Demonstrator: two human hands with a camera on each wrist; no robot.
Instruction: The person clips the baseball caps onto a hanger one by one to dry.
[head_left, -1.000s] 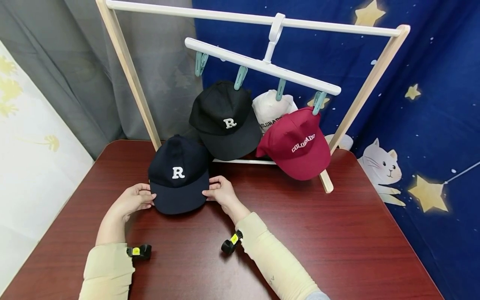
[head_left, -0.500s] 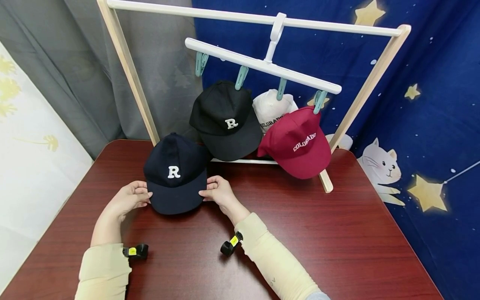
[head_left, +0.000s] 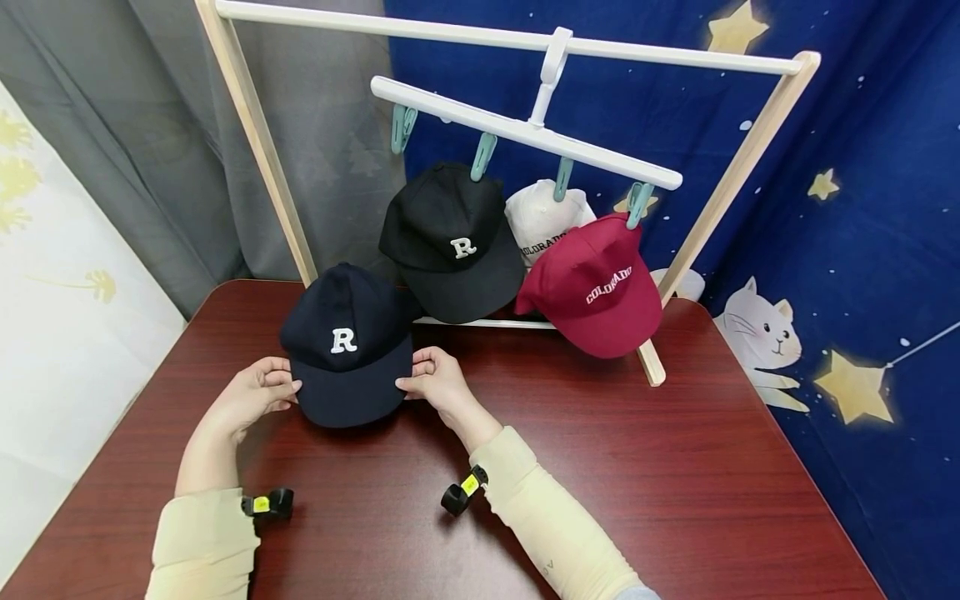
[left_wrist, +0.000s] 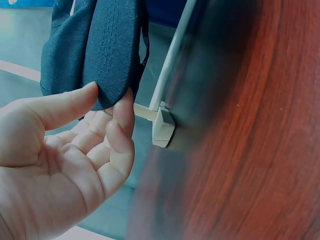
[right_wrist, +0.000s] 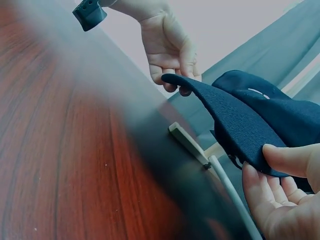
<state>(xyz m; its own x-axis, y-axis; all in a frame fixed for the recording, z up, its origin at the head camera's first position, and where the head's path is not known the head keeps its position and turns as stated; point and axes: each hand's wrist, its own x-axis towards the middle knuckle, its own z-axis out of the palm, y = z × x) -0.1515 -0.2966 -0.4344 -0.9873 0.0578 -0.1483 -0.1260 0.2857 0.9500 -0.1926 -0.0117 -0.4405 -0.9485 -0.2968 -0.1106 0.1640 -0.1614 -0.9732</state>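
A navy baseball cap (head_left: 352, 333) with a white R faces me at the left of the rack. My left hand (head_left: 258, 392) pinches the left edge of its brim, thumb on top and fingers beneath, as the left wrist view shows with the hand (left_wrist: 75, 150) at the brim (left_wrist: 112, 55). On the opposite side my right hand (head_left: 441, 387) pinches the brim's right edge the same way. Seen from the right wrist, the brim (right_wrist: 240, 125) is held above the table, between both hands.
A white clip hanger (head_left: 525, 132) hangs tilted from the wooden rack (head_left: 450, 32). Its clips hold a black cap (head_left: 450, 242), a white cap (head_left: 543, 212) and a maroon cap (head_left: 592, 283). The leftmost clip (head_left: 402, 129) holds nothing. Beneath lies a dark red table (head_left: 600, 458).
Both hands have moved the navy cap a little to the left, with the left hand shifting most. The grip on the brim stays the same, and the hanging caps barely differ.
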